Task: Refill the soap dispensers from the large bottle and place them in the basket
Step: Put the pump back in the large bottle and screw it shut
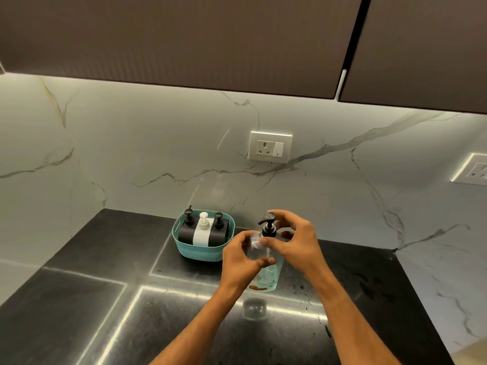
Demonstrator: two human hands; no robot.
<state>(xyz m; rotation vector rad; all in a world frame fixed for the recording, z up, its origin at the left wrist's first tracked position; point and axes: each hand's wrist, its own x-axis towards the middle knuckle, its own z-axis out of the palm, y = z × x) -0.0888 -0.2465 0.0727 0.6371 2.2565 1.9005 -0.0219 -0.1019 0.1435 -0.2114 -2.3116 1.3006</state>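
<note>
Teal plastic basket (pixel 203 250) sits left of centre frame on the dark stone counter (pixel 79 299), backed up near the marble wall. Inside it: 2 black dispensers (pixel 187 231) w/ black pumps and 1 white dispenser (pixel 201 234) between them, all upright, packed touching.

Just right of the basket, centre frame, the clear bottle (pixel 264 270) stands on the counter, base down, greenish tint low in it; liquid level hard to read. Left hand (pixel 241 262) wraps the body, fingers curled round it, thumb across the front. Right hand (pixel 295 239) is at the top, fingertips pinching the black pump head (pixel 267 225) and its collar. Looks like the pump is being screwed on or off; can't tell which.

Risks, as I judge them:
- Bottle is clear, smooth, prob. soapy; the twist could slip the left grip and tip it over, spilling on the counter.
- If the pump comes out, the dip tube may drip soap on the stone.
- Cross-threaded collar would mean leaks later.
- Basket looks full; fitting a 4th in could knock the others.

Writing: none legible. Some reddish marks near the bottle base, unreadable. No brand seen on dispensers. Wall socket (pixel 270 147) above centre, 2nd socket (pixel 474 169) at right edge, no text readable.
</note>
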